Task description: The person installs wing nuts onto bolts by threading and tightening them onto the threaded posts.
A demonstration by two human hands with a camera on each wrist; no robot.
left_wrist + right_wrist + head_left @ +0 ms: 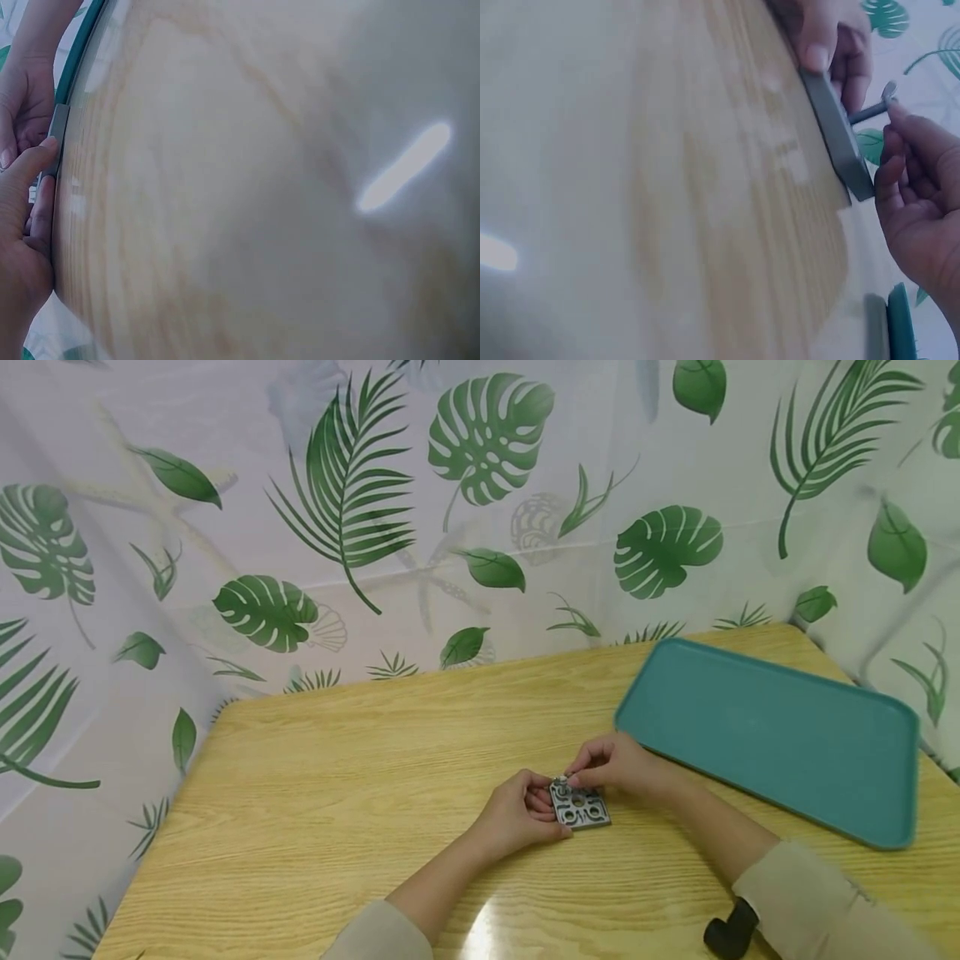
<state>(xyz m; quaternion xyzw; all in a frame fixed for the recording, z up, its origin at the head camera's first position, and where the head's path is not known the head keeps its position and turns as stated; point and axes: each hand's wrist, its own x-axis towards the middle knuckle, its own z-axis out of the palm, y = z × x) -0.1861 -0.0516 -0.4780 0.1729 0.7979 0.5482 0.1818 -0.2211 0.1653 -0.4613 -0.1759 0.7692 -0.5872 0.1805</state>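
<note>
Near the front middle of the table, my left hand (506, 818) grips a square grey metal plate (581, 814) by its left side. Round holes and curved slots mark the plate's upper face. Edge-on in the right wrist view, the plate (836, 135) has a wing screw (870, 112) standing out from its face. My right hand (926, 195) pinches that screw at its winged end; its lower end is at the plate. In the left wrist view, the left thumb lies along the plate's edge, and much of the plate is hidden.
A teal tray (772, 735) lies at the right of the wooden table (360, 768). Leaf-patterned cloth (465, 568) hangs behind and at the sides. A black object (731, 931) is at the right sleeve.
</note>
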